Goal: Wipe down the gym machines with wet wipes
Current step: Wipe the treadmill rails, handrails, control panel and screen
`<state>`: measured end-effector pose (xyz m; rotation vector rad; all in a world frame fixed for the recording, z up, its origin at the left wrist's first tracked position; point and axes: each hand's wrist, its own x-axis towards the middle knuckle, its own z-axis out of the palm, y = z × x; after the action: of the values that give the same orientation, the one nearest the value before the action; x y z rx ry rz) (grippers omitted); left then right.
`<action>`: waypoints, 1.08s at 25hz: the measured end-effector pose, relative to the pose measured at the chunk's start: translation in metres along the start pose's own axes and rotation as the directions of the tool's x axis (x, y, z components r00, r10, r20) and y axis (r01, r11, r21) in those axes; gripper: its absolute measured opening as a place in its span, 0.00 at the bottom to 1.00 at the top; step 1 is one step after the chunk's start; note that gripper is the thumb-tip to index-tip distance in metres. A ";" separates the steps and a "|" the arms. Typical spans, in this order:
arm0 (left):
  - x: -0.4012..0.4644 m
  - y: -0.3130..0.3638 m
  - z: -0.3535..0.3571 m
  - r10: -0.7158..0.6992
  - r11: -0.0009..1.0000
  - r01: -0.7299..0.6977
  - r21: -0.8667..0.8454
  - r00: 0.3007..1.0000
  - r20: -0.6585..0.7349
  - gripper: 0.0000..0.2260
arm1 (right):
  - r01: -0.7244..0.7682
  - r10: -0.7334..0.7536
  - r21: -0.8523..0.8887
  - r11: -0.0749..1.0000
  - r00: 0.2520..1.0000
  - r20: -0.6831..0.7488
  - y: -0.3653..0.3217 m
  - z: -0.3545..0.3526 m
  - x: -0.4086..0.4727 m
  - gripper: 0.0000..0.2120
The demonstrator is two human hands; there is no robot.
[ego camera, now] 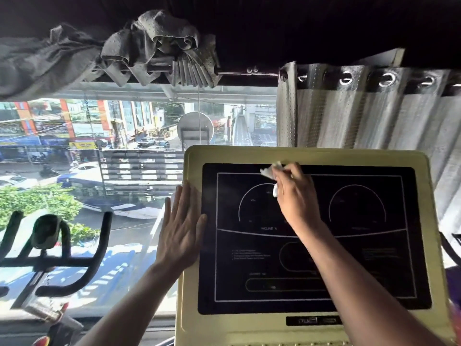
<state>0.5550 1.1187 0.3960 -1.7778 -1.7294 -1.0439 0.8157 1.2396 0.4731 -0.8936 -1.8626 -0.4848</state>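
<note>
1. The right hand (295, 193) pinches a white wet wipe (270, 173), fingers curled round it, against the upper part of the treadmill console (309, 245)'s dark screen.
2. The left hand (180, 228) lies flat, fingers straight and together, on the console's cream left edge.
3. An exercise bike (53, 248) stands to the left, by the window (119, 151).

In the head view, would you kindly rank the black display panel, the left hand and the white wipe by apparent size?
1. black display panel, clearly largest.
2. left hand, flat on the console's left edge.
3. white wipe, smallest, though the right hand gripping it hides part of it.
</note>
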 end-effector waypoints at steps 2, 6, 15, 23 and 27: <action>0.023 0.005 -0.005 0.012 1.000 -0.011 0.028 1.000 -0.023 0.28 | -0.033 0.033 -0.022 0.999 0.999 -0.018 -0.013 0.009 0.026 0.24; 0.071 0.015 -0.004 -0.003 0.996 0.008 0.085 0.998 -0.055 0.28 | 0.108 -0.121 0.142 0.984 0.989 0.085 -0.069 0.031 -0.001 0.23; 0.070 0.015 0.004 0.016 0.980 0.000 0.199 0.997 -0.079 0.29 | -0.215 0.213 -0.009 0.977 0.972 -0.098 0.023 0.002 0.002 0.26; 0.067 0.017 0.002 0.003 0.971 0.014 0.237 0.998 -0.069 0.29 | 0.024 -0.024 -0.045 0.999 1.000 0.009 0.013 -0.003 -0.065 0.30; 0.073 0.043 0.006 0.107 0.969 -0.084 0.231 0.991 -0.085 0.29 | -0.302 0.294 -0.102 0.948 0.952 -0.088 0.084 -0.025 -0.025 0.30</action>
<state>0.5927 1.1654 0.4562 -1.6227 -1.6164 -0.8413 0.9003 1.2682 0.4570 -1.1981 -1.6106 -0.4318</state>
